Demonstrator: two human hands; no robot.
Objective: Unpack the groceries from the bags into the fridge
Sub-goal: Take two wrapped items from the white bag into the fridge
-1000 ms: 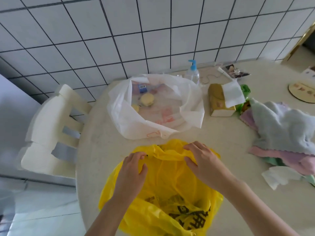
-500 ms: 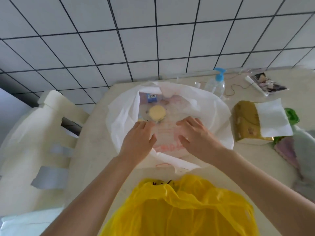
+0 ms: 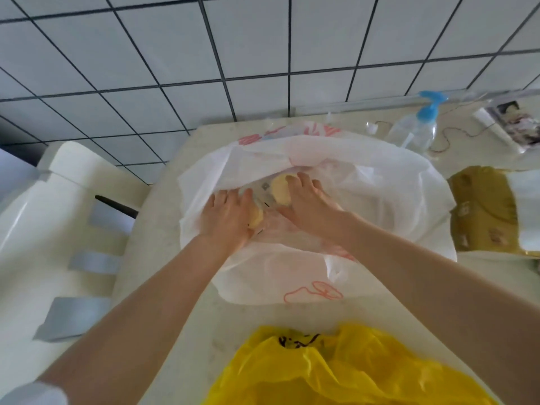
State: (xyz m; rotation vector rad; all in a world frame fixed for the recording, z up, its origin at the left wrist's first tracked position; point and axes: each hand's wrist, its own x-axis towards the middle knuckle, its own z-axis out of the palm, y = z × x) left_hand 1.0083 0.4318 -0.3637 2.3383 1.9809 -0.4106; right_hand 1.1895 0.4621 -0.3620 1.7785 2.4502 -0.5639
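Observation:
A white plastic bag lies open on the round table. Inside it is a clear pack of round yellow pastries. Both of my hands are down in the bag's mouth. My left hand grips the pack's left side, partly covering one pastry. My right hand grips the right side, its fingers over the other pastry. A yellow plastic bag sits at the near edge of the table, below my arms. The fridge is out of view.
A white plastic chair stands to the left of the table. At the right sit a gold tissue box, a pump bottle with a blue top and a small packet. A tiled wall rises behind the table.
My hands left the yellow bag, moved forward to the white bag and have now pushed deeper into it, closing around the pastry pack. The view has shifted closer.

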